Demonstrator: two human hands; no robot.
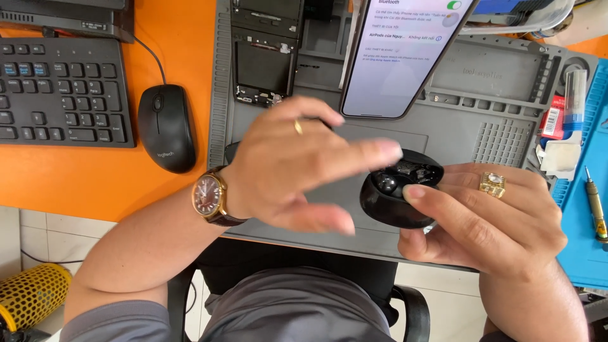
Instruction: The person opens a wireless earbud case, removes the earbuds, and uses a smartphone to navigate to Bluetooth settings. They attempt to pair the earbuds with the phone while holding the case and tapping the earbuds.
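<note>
- Earbud case [396, 199]: small, rounded, glossy black, lid open; dark earbud seated in the left well, second well partly hidden behind the lid edge.
- Held in the air above the near edge of the grey mat [456, 133], just in front of the body.
- Right hand [491, 221]: cupped around the case from the right and below, fingers [418, 193] and thumb clamped on its shell; gold ring with a pale stone on one finger.
- Left hand [291, 168]: just left of the case, partly over it, blurred; fingers spread apart and holding nothing; whether a fingertip touches the case cannot be told. Thin gold ring on one finger, gold watch [209, 196] with dark red dial and brown strap on the wrist.
- Phone [405, 54]: propped beyond the hands, screen lit white with a settings list.
- Opened black device [266, 54]: lying on the mat left of the phone, inner parts exposed.
- Mat: grey, moulded with ribbed strips and small compartments, covering the middle of the orange table [183, 44].
- Black keyboard [63, 92] and black mouse [168, 126]: on the table to the left, side by side.
- Blue mat [579, 234] at the right edge, carrying a screwdriver [596, 206]; small tube and red-and-white packet [563, 120] just beside it.
- Pale tiled floor below the table edge; yellow perforated cylinder [28, 291] at lower left; black chair under the grey-clad torso.
</note>
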